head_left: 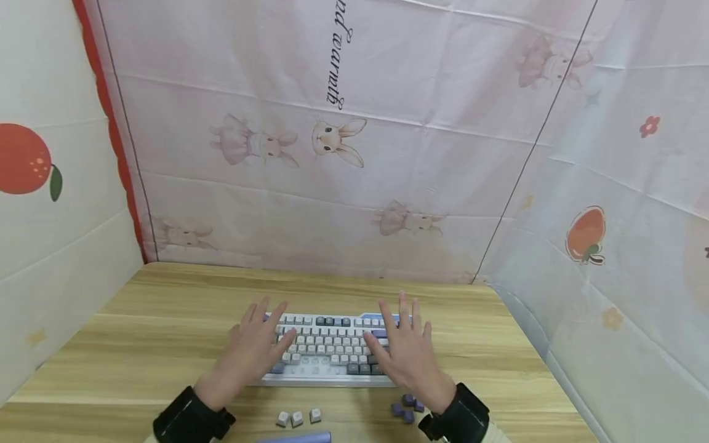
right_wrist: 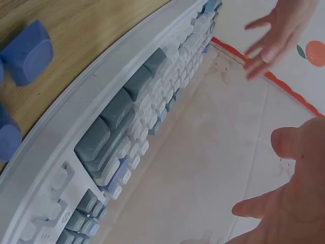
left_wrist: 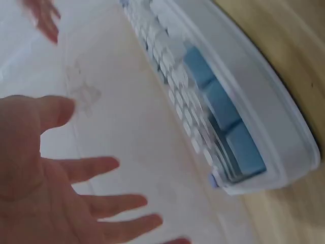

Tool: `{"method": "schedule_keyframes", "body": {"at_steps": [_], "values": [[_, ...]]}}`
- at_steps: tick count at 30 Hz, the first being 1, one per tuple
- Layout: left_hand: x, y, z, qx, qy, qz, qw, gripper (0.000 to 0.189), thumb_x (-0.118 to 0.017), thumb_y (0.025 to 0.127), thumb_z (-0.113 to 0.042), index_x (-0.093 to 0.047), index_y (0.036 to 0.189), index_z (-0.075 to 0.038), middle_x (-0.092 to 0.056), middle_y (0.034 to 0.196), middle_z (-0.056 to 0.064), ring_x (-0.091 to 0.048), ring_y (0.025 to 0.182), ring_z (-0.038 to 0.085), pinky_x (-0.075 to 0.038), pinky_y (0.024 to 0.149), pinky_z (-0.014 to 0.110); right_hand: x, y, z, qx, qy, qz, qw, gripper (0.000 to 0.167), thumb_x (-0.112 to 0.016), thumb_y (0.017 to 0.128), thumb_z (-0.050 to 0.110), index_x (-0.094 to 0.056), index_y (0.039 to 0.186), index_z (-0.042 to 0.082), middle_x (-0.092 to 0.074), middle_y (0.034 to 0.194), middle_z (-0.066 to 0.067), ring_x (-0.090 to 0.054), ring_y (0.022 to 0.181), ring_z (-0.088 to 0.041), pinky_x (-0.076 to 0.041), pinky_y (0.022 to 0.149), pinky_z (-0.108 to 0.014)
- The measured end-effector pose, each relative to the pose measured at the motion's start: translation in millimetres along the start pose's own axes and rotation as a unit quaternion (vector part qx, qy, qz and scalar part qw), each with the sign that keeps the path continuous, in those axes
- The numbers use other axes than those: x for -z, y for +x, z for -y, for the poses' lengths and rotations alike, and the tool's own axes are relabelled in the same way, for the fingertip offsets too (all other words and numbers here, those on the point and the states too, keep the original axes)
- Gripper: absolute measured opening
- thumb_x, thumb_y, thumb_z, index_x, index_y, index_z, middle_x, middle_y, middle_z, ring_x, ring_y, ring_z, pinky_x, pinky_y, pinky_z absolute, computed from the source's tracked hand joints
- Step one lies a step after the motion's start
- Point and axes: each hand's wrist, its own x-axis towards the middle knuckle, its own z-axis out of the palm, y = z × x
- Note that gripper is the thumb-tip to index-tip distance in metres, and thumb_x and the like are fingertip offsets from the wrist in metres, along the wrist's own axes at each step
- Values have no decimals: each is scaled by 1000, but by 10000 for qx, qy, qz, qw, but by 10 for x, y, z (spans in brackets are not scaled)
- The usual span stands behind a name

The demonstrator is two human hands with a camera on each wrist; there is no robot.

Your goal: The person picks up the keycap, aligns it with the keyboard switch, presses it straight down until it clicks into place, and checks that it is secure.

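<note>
A white keyboard (head_left: pixel 327 380) with white, grey and purple keycaps lies on the table. Bare switches show in part of its lower rows, and in the right wrist view also near one end of its front. Over its left end hovers my left hand (head_left: pixel 252 347), fingers spread and holding nothing. My right hand (head_left: pixel 411 354) is held over the right end, its fingers likewise spread around nothing. In both wrist views the hands appear apart from the keys. Blue-grey keycaps (left_wrist: pixel 223 105) fill the front left corner.
Three loose white keycaps (head_left: pixel 296 418) lie in front of the keyboard. Several purple keycaps (head_left: pixel 408 400) are by my right wrist. A long purple keycap (head_left: pixel 299 438) sits at the bottom edge of the head view. Printed cloth (head_left: pixel 310 209) hangs behind the wooden table (head_left: pixel 183 320).
</note>
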Motion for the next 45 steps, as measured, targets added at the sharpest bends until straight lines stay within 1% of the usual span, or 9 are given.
{"method": "schedule_keyframes", "body": {"at_steps": [3, 7, 10, 14, 17, 23, 30, 38, 45], "values": [[5, 73, 151, 66, -392, 146, 9991, 61, -60, 103, -33, -45, 153, -3, -35, 159, 36, -35, 145, 57, -38, 108, 74, 21, 1, -57, 0, 68, -85, 9999, 73, -48, 104, 56, -36, 160, 11, -14, 169, -31, -15, 154, -59, -25, 108, -85], [-42, 178, 369, 181, -795, 302, 9962, 60, -64, 100, -23, -46, 151, 3, -44, 152, 35, -44, 139, 55, -42, 109, 68, 56, -14, -131, -99, 219, -110, 9997, 73, -48, 104, 55, -36, 161, 11, -12, 169, -31, -14, 154, -58, -25, 108, -84], [-85, 229, 508, 185, -1118, 587, 9918, 62, -66, 98, -18, -44, 149, 8, -49, 148, 36, -47, 137, 54, -42, 110, 66, 80, -33, -157, -191, 393, -67, 9990, 73, -48, 104, 55, -35, 161, 11, -11, 170, -31, -12, 155, -57, -24, 109, -84], [-124, 264, 640, 338, -1466, 1047, 9831, 68, -68, 97, -20, -40, 151, 11, -45, 150, 38, -42, 141, 56, -39, 113, 67, 106, -43, -168, -299, 552, -18, 9980, 74, -46, 105, 56, -34, 161, 9, -9, 169, -32, -10, 155, -56, -24, 111, -83], [-138, 286, 699, 474, -1526, 1263, 9790, 75, -71, 95, -23, -37, 153, 10, -41, 154, 38, -39, 144, 56, -37, 114, 67, 121, -46, -178, -379, 652, 24, 9972, 75, -45, 105, 55, -32, 161, 7, -8, 170, -32, -8, 156, -55, -23, 113, -81], [-118, 330, 737, 404, -1548, 1527, 9752, 81, -75, 91, -22, -35, 154, 10, -39, 155, 38, -37, 144, 57, -36, 115, 68, 138, -63, -202, -456, 866, 64, 9952, 76, -45, 106, 54, -28, 163, 7, -4, 170, -31, -6, 156, -55, -17, 119, -77], [-77, 357, 725, 566, -1640, 1851, 9673, 88, -79, 88, -23, -32, 156, 8, -38, 156, 38, -36, 145, 56, -34, 115, 68, 130, -85, -226, -431, 1046, 146, 9935, 76, -46, 106, 53, -25, 164, 10, 0, 171, -28, -4, 156, -55, -18, 118, -77], [-102, 363, 676, 448, -1334, 1748, 9745, 95, -82, 85, -29, -31, 154, 11, -41, 153, 38, -42, 142, 54, -38, 114, 66, 126, -105, -226, -301, 1083, 277, 9933, 76, -50, 106, 49, -24, 164, 9, 0, 171, -27, -5, 157, -53, -20, 118, -77], [-68, 393, 676, 488, -1336, 1814, 9731, 94, -82, 86, -27, -31, 158, 4, -38, 157, 36, -38, 145, 53, -35, 116, 67, 134, -95, -194, -234, 1134, 375, 9926, 74, -55, 105, 43, -26, 164, 10, -6, 171, -29, -12, 157, -52, -22, 118, -75]]}}
